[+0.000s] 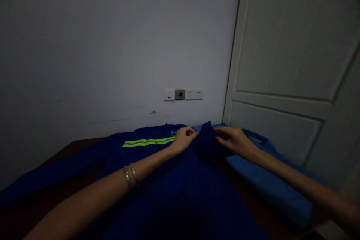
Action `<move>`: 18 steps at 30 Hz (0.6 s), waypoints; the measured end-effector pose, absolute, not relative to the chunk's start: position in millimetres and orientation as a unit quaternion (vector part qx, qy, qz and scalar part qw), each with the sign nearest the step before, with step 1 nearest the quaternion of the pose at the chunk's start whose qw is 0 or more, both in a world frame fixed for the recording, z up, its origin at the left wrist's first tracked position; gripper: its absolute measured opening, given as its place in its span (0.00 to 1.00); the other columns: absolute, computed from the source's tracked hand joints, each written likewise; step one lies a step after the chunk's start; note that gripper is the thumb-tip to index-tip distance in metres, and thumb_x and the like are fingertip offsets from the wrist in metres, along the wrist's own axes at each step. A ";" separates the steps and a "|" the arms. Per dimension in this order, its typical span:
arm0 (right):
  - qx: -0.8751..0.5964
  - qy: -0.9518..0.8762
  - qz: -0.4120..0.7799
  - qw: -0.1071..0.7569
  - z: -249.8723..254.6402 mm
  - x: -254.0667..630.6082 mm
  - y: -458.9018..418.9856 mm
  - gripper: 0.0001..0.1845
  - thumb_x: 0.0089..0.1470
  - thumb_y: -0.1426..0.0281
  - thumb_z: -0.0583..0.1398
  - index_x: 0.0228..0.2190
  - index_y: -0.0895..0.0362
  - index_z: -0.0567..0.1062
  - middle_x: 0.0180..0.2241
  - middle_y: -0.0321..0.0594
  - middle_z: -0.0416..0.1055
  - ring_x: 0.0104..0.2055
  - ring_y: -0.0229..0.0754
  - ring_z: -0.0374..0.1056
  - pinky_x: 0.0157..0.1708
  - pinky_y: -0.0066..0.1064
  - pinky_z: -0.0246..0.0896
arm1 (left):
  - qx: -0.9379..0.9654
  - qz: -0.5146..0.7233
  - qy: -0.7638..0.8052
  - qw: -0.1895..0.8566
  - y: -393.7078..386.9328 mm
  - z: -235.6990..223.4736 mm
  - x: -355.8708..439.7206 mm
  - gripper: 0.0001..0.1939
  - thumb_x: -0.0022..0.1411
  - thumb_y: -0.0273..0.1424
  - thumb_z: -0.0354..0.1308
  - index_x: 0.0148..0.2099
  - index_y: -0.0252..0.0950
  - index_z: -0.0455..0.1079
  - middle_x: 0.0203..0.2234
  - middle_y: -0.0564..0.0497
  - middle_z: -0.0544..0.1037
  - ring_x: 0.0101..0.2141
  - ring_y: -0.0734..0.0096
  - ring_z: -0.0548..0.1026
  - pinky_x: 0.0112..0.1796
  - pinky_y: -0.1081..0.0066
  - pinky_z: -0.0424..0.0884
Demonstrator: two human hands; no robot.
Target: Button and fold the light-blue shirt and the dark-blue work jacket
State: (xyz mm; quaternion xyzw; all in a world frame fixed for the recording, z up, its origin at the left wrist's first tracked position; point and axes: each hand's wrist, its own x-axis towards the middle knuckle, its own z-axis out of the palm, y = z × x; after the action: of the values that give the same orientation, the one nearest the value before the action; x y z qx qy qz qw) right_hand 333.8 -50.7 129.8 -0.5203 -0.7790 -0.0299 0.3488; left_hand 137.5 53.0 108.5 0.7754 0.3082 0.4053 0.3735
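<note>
A dark blue work jacket point(165, 180) with a yellow-green reflective stripe across its chest lies spread out, one sleeve reaching far to the left. My left hand point(182, 138) pinches the jacket's cloth near the right end of the stripe. Close by on the right, my right hand point(232, 140) grips a raised, bunched fold of the same jacket, thumb and fingers on its right side. The fold stands up between the two hands. Two silver bangles circle my left wrist. Dim light hides detail in the lower part of the jacket.
A lighter blue garment point(253, 172) lies to the right, partly under my right forearm. Beneath is a dark reddish-brown table point(81, 146). Behind it rises a white wall with sockets point(193, 94). A pale panelled door point(281, 63) stands at the right.
</note>
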 end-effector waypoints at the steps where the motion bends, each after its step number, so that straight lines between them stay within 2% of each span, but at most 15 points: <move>1: -0.509 -0.789 -0.057 0.339 119.4 326.2 -55.4 0.17 0.52 0.71 0.54 0.45 0.55 0.71 0.37 0.44 0.73 0.37 0.44 0.70 0.38 0.36 0.66 | 0.754 0.373 0.308 0.445 45.8 105.7 131.1 0.13 0.56 0.38 0.56 0.32 0.31 0.70 0.26 0.48 0.74 0.29 0.71 0.72 0.29 0.72 0.70; 3: -0.488 -0.807 -0.092 0.319 95.7 308.3 -63.8 0.19 0.54 0.73 0.52 0.47 0.55 0.69 0.39 0.45 0.72 0.37 0.43 0.70 0.37 0.35 0.66 | 0.694 0.314 0.294 0.577 29.0 99.3 117.6 0.20 0.56 0.44 0.54 0.37 0.30 0.69 0.30 0.44 0.74 0.31 0.69 0.73 0.25 0.71 0.72; 5: -0.473 -0.819 -0.105 0.307 71.2 288.0 -70.5 0.20 0.55 0.74 0.50 0.49 0.54 0.68 0.37 0.45 0.71 0.36 0.43 0.70 0.35 0.34 0.67 | 0.636 0.288 0.288 0.656 11.3 91.6 104.3 0.23 0.53 0.45 0.58 0.42 0.30 0.67 0.35 0.42 0.74 0.33 0.66 0.74 0.25 0.69 0.73; 9: -0.434 -0.842 -0.094 0.306 34.7 250.0 -78.7 0.20 0.57 0.74 0.49 0.50 0.54 0.66 0.37 0.45 0.71 0.37 0.43 0.69 0.35 0.34 0.68 | 0.541 0.318 0.353 0.694 -14.2 71.9 81.8 0.25 0.49 0.30 0.64 0.48 0.29 0.62 0.32 0.44 0.74 0.31 0.67 0.75 0.28 0.68 0.75; 11: -0.419 -0.846 -0.072 0.320 26.2 237.3 -81.3 0.20 0.57 0.74 0.49 0.50 0.53 0.65 0.39 0.45 0.71 0.40 0.43 0.69 0.38 0.34 0.68 | 0.511 0.345 0.381 0.689 -18.8 62.2 72.9 0.17 0.50 0.25 0.62 0.43 0.28 0.65 0.28 0.48 0.73 0.29 0.70 0.74 0.28 0.70 0.74; 13: -0.416 -0.845 -0.033 0.335 22.6 230.3 -83.0 0.19 0.57 0.72 0.51 0.51 0.51 0.65 0.40 0.44 0.71 0.41 0.43 0.69 0.39 0.35 0.68 | 0.503 0.357 0.384 0.687 -19.4 54.9 65.3 0.05 0.52 0.23 0.58 0.34 0.29 0.67 0.24 0.51 0.71 0.26 0.73 0.73 0.27 0.72 0.73; 14: -0.418 -0.842 -0.011 0.342 21.9 228.8 -83.1 0.19 0.57 0.71 0.52 0.51 0.51 0.64 0.41 0.43 0.71 0.41 0.43 0.69 0.40 0.35 0.68 | 0.506 0.357 0.379 0.687 -19.0 52.4 62.0 0.02 0.53 0.24 0.57 0.30 0.30 0.66 0.23 0.51 0.71 0.26 0.75 0.72 0.27 0.73 0.73; 18: -0.433 -0.815 0.049 0.381 20.0 230.5 -77.3 0.16 0.57 0.68 0.53 0.48 0.51 0.66 0.40 0.42 0.71 0.42 0.43 0.69 0.41 0.36 0.67 | 0.519 0.349 0.369 0.688 -17.5 48.5 53.6 0.06 0.56 0.26 0.55 0.28 0.29 0.68 0.23 0.50 0.73 0.26 0.75 0.73 0.29 0.75 0.71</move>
State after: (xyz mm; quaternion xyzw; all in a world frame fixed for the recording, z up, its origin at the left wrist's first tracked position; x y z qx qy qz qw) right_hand 230.5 -77.3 20.0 -0.4330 -0.8152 0.0490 0.3815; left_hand 53.6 -17.5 48.5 0.5186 0.3686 0.3488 0.6881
